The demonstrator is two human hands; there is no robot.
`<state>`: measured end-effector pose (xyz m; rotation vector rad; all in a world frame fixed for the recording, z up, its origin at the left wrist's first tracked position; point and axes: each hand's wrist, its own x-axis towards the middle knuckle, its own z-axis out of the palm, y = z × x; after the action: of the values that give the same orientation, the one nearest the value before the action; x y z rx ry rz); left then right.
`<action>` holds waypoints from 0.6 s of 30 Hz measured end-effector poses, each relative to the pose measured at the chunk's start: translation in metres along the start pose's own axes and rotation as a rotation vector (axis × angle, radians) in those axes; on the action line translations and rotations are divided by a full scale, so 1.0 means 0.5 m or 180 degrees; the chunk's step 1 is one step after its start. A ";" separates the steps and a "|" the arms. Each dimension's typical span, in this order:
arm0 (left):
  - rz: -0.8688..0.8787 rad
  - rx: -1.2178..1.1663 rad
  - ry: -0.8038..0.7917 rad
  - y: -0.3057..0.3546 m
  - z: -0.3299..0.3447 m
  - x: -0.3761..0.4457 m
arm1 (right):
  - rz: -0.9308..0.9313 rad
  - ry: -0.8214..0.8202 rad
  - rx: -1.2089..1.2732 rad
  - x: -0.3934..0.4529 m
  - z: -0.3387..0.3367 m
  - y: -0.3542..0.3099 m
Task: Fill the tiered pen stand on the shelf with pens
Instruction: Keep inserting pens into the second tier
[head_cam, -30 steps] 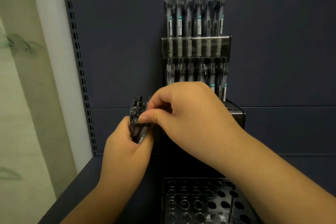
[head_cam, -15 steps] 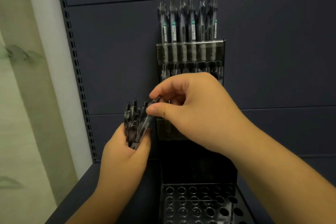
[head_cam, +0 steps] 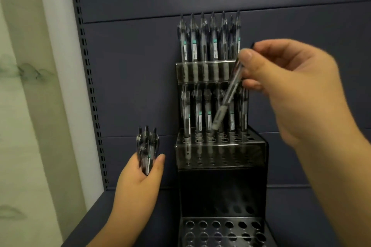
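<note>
A dark tiered pen stand [head_cam: 220, 152] stands on the shelf against the back panel. Its top tier holds a row of clear pens [head_cam: 208, 42], and a second row [head_cam: 200, 112] stands at the back of the middle tier. The bottom tier [head_cam: 222, 230] shows only bare holes. My right hand [head_cam: 291, 86] pinches a single pen [head_cam: 226, 98], tilted with its tip down over the middle tier's holes. Left of the stand, my left hand [head_cam: 138, 182] grips a bundle of pens [head_cam: 147, 148] held upright.
The dark blue shelf board [head_cam: 313, 218] runs under the stand, with the back panel [head_cam: 130, 78] behind it. A slotted metal upright [head_cam: 90, 86] borders the shelf on the left, and beyond it is a pale wall [head_cam: 26, 106].
My right hand has drawn one pen out of the bundle and carried it up and to the right, over the middle tier. My left hand has lowered slightly with the bundle.
</note>
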<state>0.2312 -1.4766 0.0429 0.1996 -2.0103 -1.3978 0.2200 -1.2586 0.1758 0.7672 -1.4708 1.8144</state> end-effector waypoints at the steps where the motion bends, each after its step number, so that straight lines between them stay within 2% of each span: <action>1: 0.0021 0.0045 -0.0015 -0.002 0.002 -0.002 | -0.0098 0.0056 -0.0060 0.001 -0.002 0.000; 4: 0.0072 0.0139 -0.0062 -0.008 0.006 -0.003 | -0.0242 0.0038 -0.0172 0.000 0.002 0.007; 18: 0.0169 0.0113 -0.0204 -0.016 0.015 -0.010 | 0.0035 -0.0184 -0.0357 -0.006 0.032 0.054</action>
<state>0.2286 -1.4715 0.0322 0.1176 -2.0788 -1.3518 0.2009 -1.2782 0.1608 0.7627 -1.6023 1.7145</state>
